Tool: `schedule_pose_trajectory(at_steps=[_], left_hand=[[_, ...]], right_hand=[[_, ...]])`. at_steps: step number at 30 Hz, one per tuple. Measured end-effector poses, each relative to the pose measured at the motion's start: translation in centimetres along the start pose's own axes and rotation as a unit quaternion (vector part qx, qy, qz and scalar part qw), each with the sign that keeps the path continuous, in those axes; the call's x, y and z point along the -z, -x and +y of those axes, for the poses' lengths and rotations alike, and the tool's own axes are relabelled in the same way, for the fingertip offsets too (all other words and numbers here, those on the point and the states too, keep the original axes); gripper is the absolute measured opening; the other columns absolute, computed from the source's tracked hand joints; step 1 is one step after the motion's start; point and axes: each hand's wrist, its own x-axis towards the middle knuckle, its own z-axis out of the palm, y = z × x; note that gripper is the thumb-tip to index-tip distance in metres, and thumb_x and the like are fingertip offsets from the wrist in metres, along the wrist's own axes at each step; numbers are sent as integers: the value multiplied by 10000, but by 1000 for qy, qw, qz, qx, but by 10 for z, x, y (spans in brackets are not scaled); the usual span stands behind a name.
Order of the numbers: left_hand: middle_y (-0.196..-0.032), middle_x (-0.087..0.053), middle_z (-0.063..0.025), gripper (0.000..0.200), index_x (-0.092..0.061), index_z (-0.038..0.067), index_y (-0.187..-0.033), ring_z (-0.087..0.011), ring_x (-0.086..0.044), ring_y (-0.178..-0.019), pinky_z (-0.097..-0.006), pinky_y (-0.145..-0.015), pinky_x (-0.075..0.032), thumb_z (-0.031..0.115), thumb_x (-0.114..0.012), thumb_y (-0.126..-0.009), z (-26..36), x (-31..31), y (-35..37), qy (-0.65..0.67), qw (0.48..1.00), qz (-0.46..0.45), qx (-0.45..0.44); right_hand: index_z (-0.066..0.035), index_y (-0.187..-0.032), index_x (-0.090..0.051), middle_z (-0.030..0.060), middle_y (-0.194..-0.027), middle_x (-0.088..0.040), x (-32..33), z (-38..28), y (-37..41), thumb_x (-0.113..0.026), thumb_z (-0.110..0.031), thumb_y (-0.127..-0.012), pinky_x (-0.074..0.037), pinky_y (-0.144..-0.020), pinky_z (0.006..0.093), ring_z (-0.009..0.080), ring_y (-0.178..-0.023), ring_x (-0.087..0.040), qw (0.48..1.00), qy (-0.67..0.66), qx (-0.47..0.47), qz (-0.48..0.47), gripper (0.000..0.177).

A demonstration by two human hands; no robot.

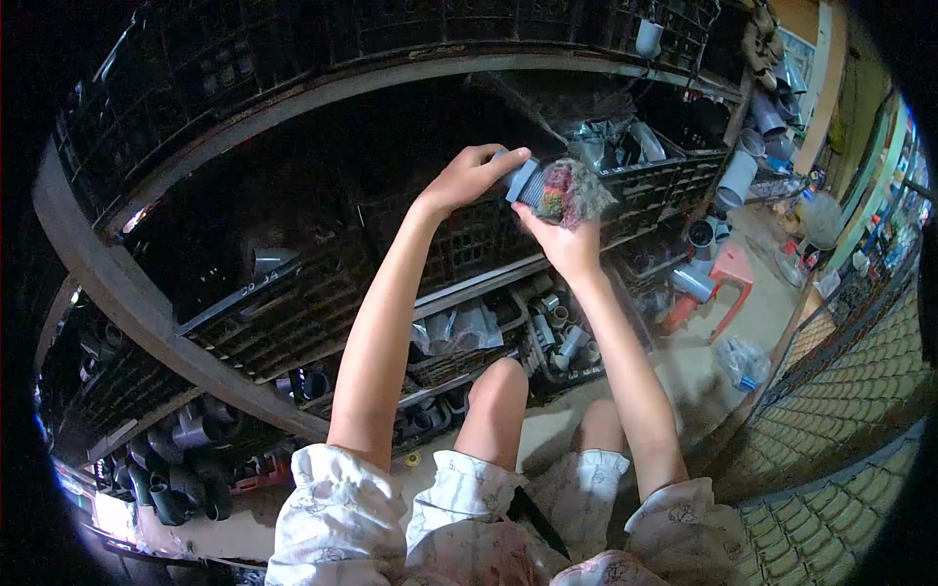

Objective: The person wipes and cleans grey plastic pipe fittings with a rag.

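Note:
Both my arms reach up toward a dark shelf of plastic crates. My left hand [472, 176] grips the end of a grey pipe fitting [523, 181]. My right hand [564, 239] holds a multicoloured rag [570, 191] from below, wrapped around the other end of that fitting. The fitting and rag hang in front of a black crate [645, 171] of grey pipe parts. My knees show below, in pale patterned clothing.
Shelves hold black crates [293, 313] with grey pipe fittings [557, 332] and clear bags [454, 327]. Dark elbows [176, 479] lie at lower left. A red plastic stool [728, 273] stands on the concrete floor at right, with large grey pipes [738, 176] beyond.

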Motion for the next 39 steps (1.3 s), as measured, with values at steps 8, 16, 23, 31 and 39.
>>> schedule_pose_trajectory(at_steps=[8,16,23,31,39], left_hand=[[-819,-598,-162,484,-586,62,-962,-270,-578,-774,-323,-688,-429,456,-538,-686,2,-10,11,-275,955,86,-70],[-784,-588,-134,355,-594,107,-895,-307,-560,-740,-338,-618,-419,403,-441,-776,-10,-16,7,-307,941,125,-70],[-807,-604,-109,372,-611,142,-933,-260,-571,-785,-310,-685,-421,418,-406,-790,6,-16,10,-281,955,98,10],[-770,-608,-113,517,-623,48,-854,-208,-568,-757,-287,-719,-399,506,-394,-787,-10,-9,-2,-96,987,128,16],[-696,-528,-45,486,-575,-9,-807,-126,-462,-675,-243,-668,-365,466,-472,-796,5,-6,6,73,990,119,-19]], right_hand=[[-7,-999,-516,152,-978,-540,-7,-14,-6,-467,-321,-820,-286,-889,438,315,-935,-484,979,175,106,23,365],[27,-767,-557,148,-575,-564,-26,25,-16,-378,-411,-852,-417,-575,337,236,-570,-555,906,-199,-365,-76,481],[-15,-869,-574,175,-723,-589,-13,-5,7,-463,-304,-825,-440,-646,344,272,-751,-594,985,-66,-158,-20,313],[-100,-995,-500,55,-830,-537,-29,-6,18,-386,-311,-832,-421,-624,285,160,-726,-525,645,-504,-574,36,290],[-7,-1048,-452,145,-921,-542,-59,21,25,-355,-437,-849,-484,-737,405,252,-775,-567,453,-768,-454,3,484]])
